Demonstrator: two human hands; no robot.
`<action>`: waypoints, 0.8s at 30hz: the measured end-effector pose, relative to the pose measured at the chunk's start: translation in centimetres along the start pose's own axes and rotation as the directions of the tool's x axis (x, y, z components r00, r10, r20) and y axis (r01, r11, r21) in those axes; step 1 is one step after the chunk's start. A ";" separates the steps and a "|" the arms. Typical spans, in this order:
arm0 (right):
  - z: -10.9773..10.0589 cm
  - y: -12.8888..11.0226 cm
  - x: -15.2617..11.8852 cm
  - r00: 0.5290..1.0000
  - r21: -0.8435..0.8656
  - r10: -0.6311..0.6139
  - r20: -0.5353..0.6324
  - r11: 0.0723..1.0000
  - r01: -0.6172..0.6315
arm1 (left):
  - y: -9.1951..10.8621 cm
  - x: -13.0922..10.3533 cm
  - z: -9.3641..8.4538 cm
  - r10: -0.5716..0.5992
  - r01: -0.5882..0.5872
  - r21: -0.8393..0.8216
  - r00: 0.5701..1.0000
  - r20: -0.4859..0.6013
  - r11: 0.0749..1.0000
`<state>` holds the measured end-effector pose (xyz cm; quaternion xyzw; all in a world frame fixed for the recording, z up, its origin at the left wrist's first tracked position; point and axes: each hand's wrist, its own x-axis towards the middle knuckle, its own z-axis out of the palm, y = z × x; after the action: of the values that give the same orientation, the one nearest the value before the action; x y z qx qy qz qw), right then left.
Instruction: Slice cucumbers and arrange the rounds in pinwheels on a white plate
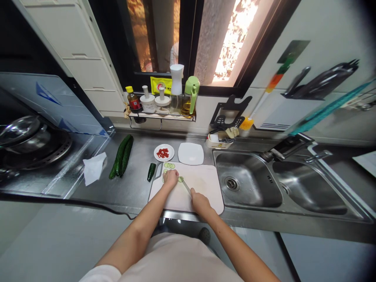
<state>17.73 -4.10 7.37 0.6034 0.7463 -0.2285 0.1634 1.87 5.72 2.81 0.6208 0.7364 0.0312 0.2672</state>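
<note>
On the white cutting board (202, 188), my left hand (170, 178) is closed with curled fingers over a piece of cucumber that it mostly hides. My right hand (200, 202) grips the handle of a knife (186, 185), whose blade points up and left toward my left hand. A pale green cucumber slice (180, 179) lies at the blade's far end. Several thin cucumber slices (169, 165) rest overlapping at the board's upper left, and a few more show partly behind my left hand. A short dark green cucumber end (151, 172) sits just left of the board.
Beyond the board stand a plate (159, 157) of chopped red pieces and a white square plate (190, 153). Two whole cucumbers (122, 156) and a paper towel (94, 168) lie to the left. A double sink (249, 180) adjoins on the right; a seasoning shelf (163, 116) hangs behind.
</note>
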 end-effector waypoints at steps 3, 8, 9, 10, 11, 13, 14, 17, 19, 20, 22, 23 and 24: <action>0.0 0.0 0.1 1.000 -0.002 0.000 -0.007 1.000 0.000 | 0.0 -0.1 0.0 0.001 -0.001 -0.001 1.000 0.000 1.000; 0.1 0.0 0.3 1.000 0.010 -0.006 -0.023 1.000 0.006 | 0.0 -0.1 0.0 0.003 -0.003 -0.005 1.000 -0.009 1.000; 0.1 0.0 0.4 1.000 0.011 -0.005 -0.020 1.000 0.005 | 0.0 -0.1 0.0 0.003 -0.003 -0.005 1.000 -0.012 1.000; 0.2 0.0 0.4 1.000 0.012 -0.004 -0.019 1.000 0.005 | 0.0 -0.1 0.1 0.002 -0.002 -0.005 1.000 -0.015 1.000; 0.2 0.0 0.4 1.000 0.014 -0.004 -0.018 1.000 0.004 | 0.0 -0.1 0.1 0.001 -0.002 -0.005 1.000 -0.018 1.000; 0.2 0.0 0.4 1.000 0.019 -0.004 -0.021 1.000 0.005 | 0.0 -0.1 0.1 0.002 -0.003 -0.005 1.000 -0.025 1.000; 0.2 0.0 0.4 1.000 0.020 -0.003 -0.022 1.000 0.003 | 0.0 -0.2 0.2 0.004 -0.004 -0.005 1.000 -0.029 1.000; 0.3 0.0 0.4 1.000 0.021 0.005 -0.024 1.000 -0.004 | 0.1 -0.3 0.1 0.007 -0.008 -0.006 0.999 -0.037 1.000; 0.3 0.0 0.3 1.000 0.021 0.009 -0.030 1.000 -0.008 | 0.2 -0.3 0.0 0.006 -0.007 -0.006 0.999 -0.036 1.000; 0.3 0.0 0.3 0.999 0.022 0.009 -0.031 1.000 -0.008 | 0.2 -0.4 0.0 0.005 -0.005 -0.005 0.999 -0.034 1.000; 0.2 0.0 0.2 1.000 0.020 0.012 -0.026 1.000 -0.011 | 0.3 -0.4 -0.1 0.002 -0.003 -0.005 1.000 -0.031 1.000; 0.1 -0.1 0.1 1.000 0.019 0.013 -0.019 1.000 -0.013 | 0.3 -0.4 -0.1 0.002 -0.002 -0.005 1.000 -0.030 1.000; 0.1 -0.1 0.0 1.000 0.018 0.016 -0.011 1.000 -0.016 | 0.3 -0.4 -0.2 0.001 -0.002 -0.006 1.000 -0.029 1.000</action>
<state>17.66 -4.14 7.33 0.6121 0.7403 -0.2303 0.1557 2.10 5.47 3.20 0.6200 0.7396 0.0427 0.2582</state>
